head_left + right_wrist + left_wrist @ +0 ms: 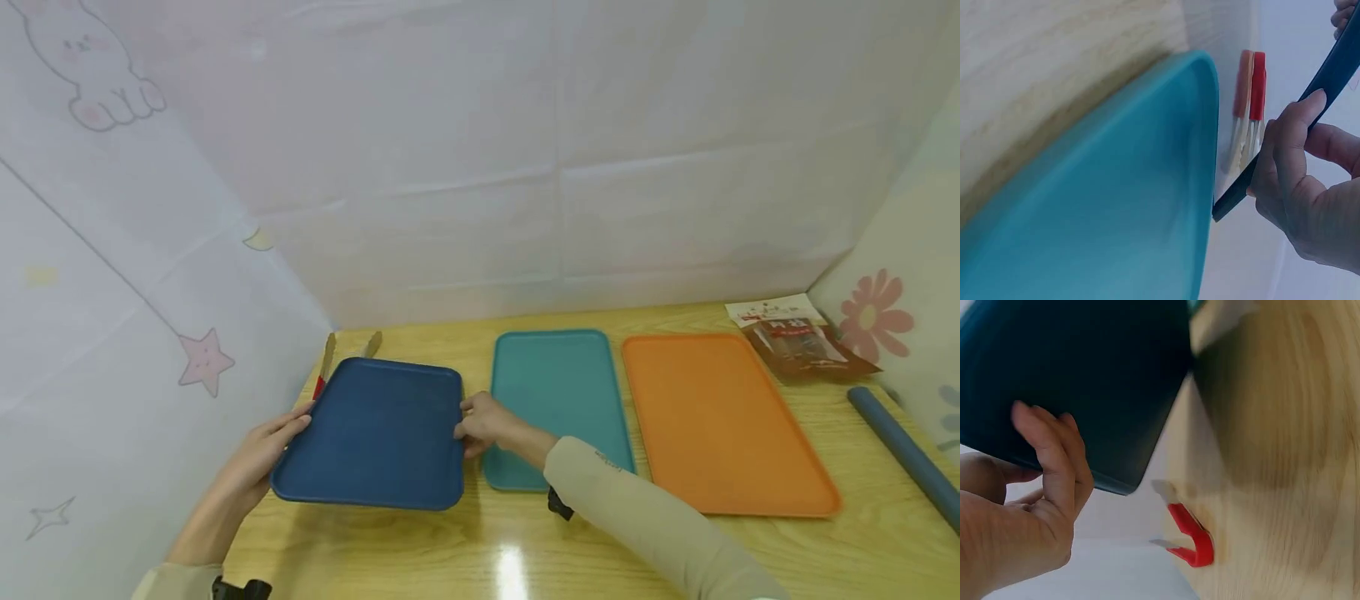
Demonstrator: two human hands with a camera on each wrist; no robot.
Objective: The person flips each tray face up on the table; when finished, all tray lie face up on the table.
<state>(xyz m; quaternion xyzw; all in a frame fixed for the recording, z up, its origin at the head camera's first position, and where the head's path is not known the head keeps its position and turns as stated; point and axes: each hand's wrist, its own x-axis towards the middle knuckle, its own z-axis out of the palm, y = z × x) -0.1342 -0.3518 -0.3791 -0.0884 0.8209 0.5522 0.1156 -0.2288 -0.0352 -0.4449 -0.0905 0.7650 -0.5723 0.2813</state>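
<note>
Both hands hold a dark blue tray [375, 433] above the left part of the table, its near edge lifted off the wood. My left hand [262, 454] grips the left rim, with fingers spread under the tray's underside [1104, 381] in the left wrist view. At the opposite rim, my right hand [483, 425] pinches the edge between thumb and fingers. Tongs with red grips [1194, 540] lie on the table behind and below the tray, partly hidden by it in the head view. A teal tray [558, 383] lies flat beneath my right forearm.
An orange tray [727, 425] lies right of the teal one. Behind it rests a brown packaged bag [798, 342], and a blue-grey roll [907, 454] lies along the table's right side. Printed white sheeting [450, 167] encloses the wooden table [420, 554] at the back and sides.
</note>
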